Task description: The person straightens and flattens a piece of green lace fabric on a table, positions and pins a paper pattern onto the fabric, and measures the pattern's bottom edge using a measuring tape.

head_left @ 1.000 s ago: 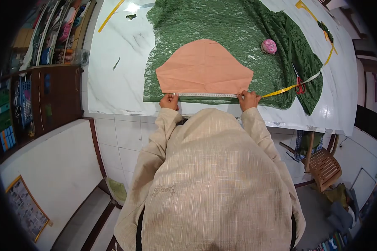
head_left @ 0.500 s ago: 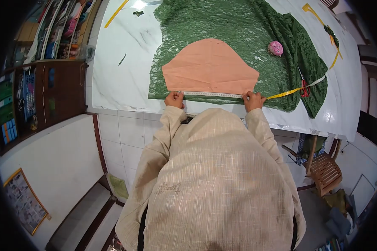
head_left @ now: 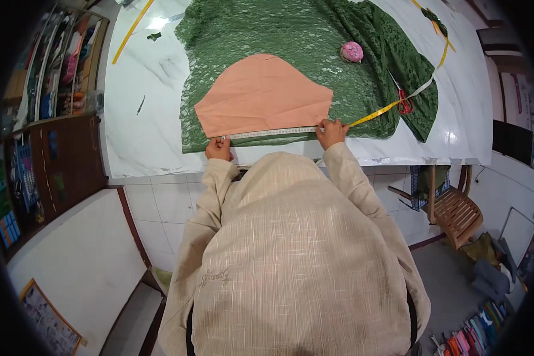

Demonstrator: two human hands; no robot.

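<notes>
A peach sleeve-shaped pattern piece [head_left: 261, 95] lies flat on green lace fabric [head_left: 296, 41]. Along its straight lower edge runs a tape measure [head_left: 273, 133], white side up between my hands. My left hand [head_left: 219, 148] pinches the tape's end at the pattern's lower left corner. At the lower right corner, my right hand [head_left: 332, 133] pinches the tape against the fabric. Beyond that hand the tape goes on to the right, yellow then white, passing over red-handled scissors [head_left: 404, 104]. A pink pincushion [head_left: 352, 51] sits on the lace at the upper right.
The white marbled table [head_left: 142, 130] carries everything, its front edge close to my body. A yellow ruler [head_left: 133, 31] and small green scraps [head_left: 154, 36] lie at the left. A wooden chair [head_left: 454, 213] stands at the right, and shelves [head_left: 59, 65] line the left.
The view has shifted and turned slightly, so the table and things on it appear further left. Both hands keep their hold on the tape along the pattern's lower edge.
</notes>
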